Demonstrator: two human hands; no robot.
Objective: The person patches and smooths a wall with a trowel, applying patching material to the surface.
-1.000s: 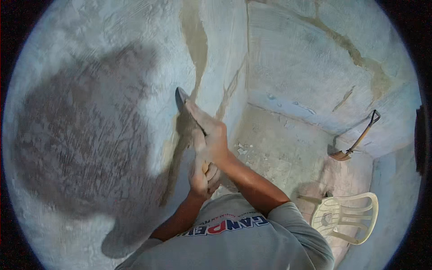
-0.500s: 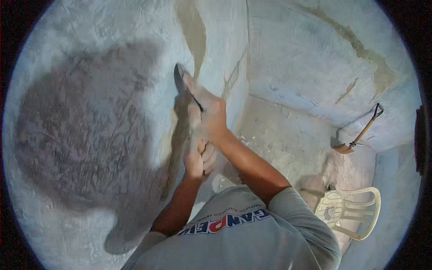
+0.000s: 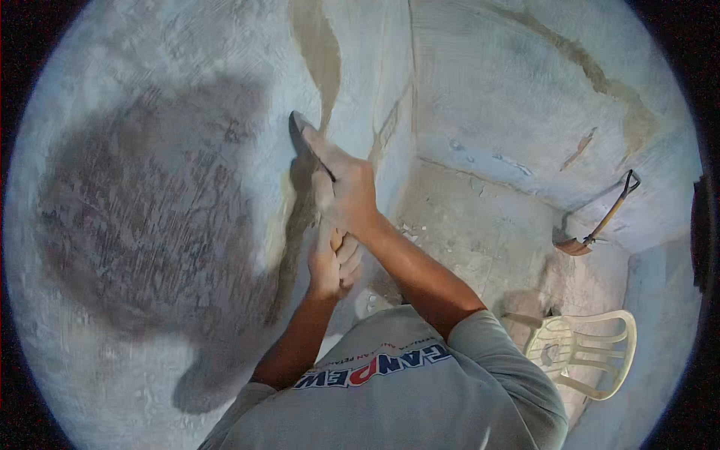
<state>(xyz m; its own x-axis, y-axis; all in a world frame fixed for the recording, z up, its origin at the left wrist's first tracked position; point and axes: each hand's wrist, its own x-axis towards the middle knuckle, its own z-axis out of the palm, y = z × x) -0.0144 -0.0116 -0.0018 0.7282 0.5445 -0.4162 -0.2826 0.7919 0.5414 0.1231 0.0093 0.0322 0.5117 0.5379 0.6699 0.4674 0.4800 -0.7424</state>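
Both my hands are on one hand tool with a dark metal blade (image 3: 296, 129) and what looks like a wooden handle (image 3: 337, 238), held against the wall at my left. My left hand (image 3: 325, 268) is closed round the handle at the lower end. Farther up, my right hand (image 3: 350, 186) grips the blade part, its fingers stretched along it toward the tip. Only the rounded tip and a thin dark edge of the blade show; the rest is covered by my hands. Beside the tip runs a bare brownish strip (image 3: 319, 64) in the pale plaster wall (image 3: 247, 45).
A shovel (image 3: 606, 220) leans against the far wall at the right. Nearer stands a cream plastic chair (image 3: 592, 352). Small pale fragments (image 3: 411, 229) lie on the floor (image 3: 457, 199) by the wall. A large shadow (image 3: 150, 217) falls across the left wall.
The tool's tip and my hands sit very slightly lower and to the left in the picture. Both hands keep the same grip.
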